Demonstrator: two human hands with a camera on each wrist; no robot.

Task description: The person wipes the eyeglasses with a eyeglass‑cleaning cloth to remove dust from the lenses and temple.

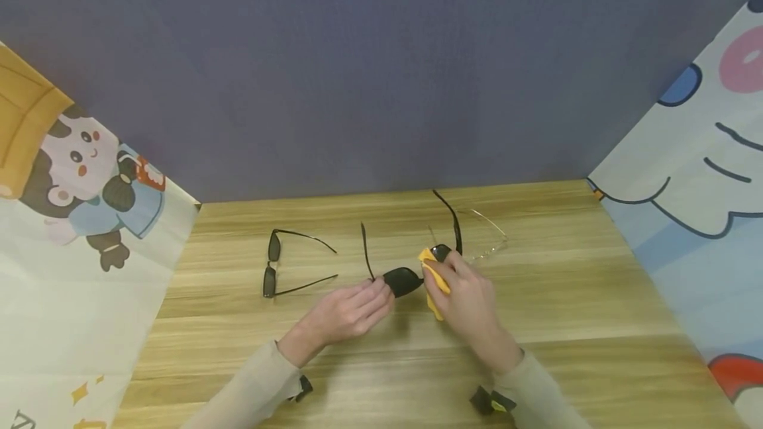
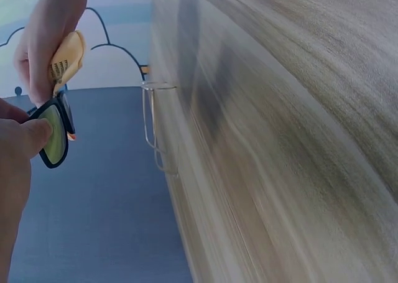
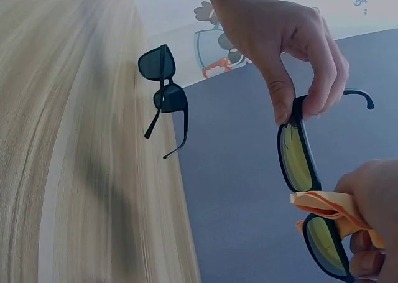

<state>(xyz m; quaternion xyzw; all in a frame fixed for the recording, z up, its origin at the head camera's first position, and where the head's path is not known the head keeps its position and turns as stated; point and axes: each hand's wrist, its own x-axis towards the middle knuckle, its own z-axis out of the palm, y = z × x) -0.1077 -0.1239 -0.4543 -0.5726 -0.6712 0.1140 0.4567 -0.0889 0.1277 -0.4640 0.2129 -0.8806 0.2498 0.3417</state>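
Note:
A pair of dark-framed sunglasses (image 1: 402,281) is held above the table, temples unfolded and pointing away from me. My left hand (image 1: 352,310) pinches its left end by the hinge, thumb against the lens edge in the right wrist view. Folded in my right hand (image 1: 467,296) is a yellow-orange cloth (image 1: 438,278), pressed around the frame near the bridge and the right lens. From the right wrist, the lenses (image 3: 297,162) look yellow-green, and the cloth (image 3: 329,205) covers the bridge area. My right fingers partly hide the right lens.
Another pair of black sunglasses (image 1: 270,277) lies on the wooden table (image 1: 381,376) to the left, temples spread. Thin metal-framed glasses (image 1: 491,252) lie behind my right hand, partly hidden. A grey panel (image 1: 381,85) stands at the back, with printed cartoon panels at both sides.

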